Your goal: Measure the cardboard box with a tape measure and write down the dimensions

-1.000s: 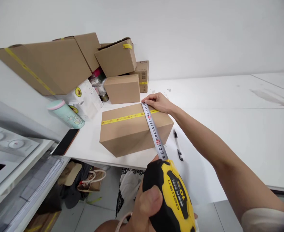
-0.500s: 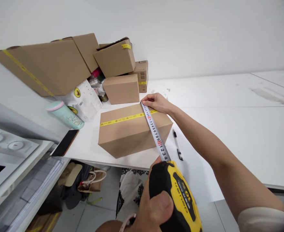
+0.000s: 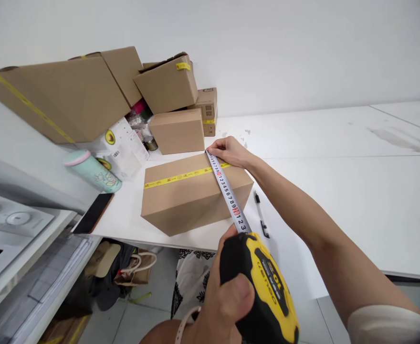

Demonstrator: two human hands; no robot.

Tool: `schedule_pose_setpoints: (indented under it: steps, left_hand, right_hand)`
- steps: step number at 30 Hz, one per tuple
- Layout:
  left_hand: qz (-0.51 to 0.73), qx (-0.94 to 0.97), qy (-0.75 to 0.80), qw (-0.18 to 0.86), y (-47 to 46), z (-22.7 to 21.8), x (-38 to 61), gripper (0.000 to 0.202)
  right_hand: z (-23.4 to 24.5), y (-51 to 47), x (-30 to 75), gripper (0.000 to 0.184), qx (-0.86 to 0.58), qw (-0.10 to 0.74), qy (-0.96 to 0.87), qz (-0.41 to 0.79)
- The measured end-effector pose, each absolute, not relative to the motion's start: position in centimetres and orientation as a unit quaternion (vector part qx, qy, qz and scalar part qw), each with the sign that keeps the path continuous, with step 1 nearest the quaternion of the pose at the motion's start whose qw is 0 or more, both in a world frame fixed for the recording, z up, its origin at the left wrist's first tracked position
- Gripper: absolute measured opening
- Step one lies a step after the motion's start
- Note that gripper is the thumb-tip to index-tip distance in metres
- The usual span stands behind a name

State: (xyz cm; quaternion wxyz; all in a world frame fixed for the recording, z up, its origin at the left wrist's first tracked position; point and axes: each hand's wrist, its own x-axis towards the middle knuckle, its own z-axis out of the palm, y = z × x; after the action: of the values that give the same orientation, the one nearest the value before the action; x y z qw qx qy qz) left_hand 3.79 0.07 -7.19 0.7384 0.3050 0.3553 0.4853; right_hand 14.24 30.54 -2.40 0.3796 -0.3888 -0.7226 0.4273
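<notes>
My left hand point(image 3: 227, 301), with a band at its wrist, is wrapped round a yellow and black tape measure point(image 3: 267, 286), thumb on its side. The silver blade runs out across the top of a taped cardboard box point(image 3: 181, 191) on the table. My right hand point(image 3: 227, 150) pinches the blade's end at the box's far edge. Printed numbers on the blade show past the red 20 near the case. Yellow printed tape point(image 3: 176, 178) lies along the box top. Close to the box's right side, a capped pen point(image 3: 262, 215) lies on white paper point(image 3: 292, 258).
More cardboard boxes point(image 3: 177, 133) are stacked at the back left, beside an avocado-print carton point(image 3: 124, 148). A mint tumbler point(image 3: 93, 169) and a dark phone-like slab point(image 3: 93, 213) are at the left. Bags point(image 3: 138, 267) are below the white table point(image 3: 339, 196).
The view has shifted slightly, so the boxes sit a little further left. The tape case has moved slightly nearer the box, with a bit less blade showing. Both hands keep their hold.
</notes>
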Motion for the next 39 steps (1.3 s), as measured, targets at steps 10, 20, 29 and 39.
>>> schedule_pose_setpoints:
  steps: [10,20,29,39]
  left_hand:
    - [0.567,0.262,0.329,0.709,4.5,-2.6,5.7,0.071]
    - [0.566,0.263,0.341,0.703,6.3,-2.9,5.4,0.078]
    - [0.551,0.298,0.333,0.705,6.2,-2.5,4.9,0.077]
    - [0.384,0.521,0.330,0.687,2.4,-6.3,0.7,0.155]
  right_hand:
    - [-2.3,30.3,14.3,0.012,-0.370,0.386,-0.728,0.429]
    - [-2.3,30.2,14.3,0.015,-0.373,0.386,-0.721,0.438]
    - [-2.1,30.4,14.4,0.017,-0.385,0.417,-0.716,0.407]
    - [1.3,18.2,22.0,0.012,-0.390,0.609,-0.689,0.043]
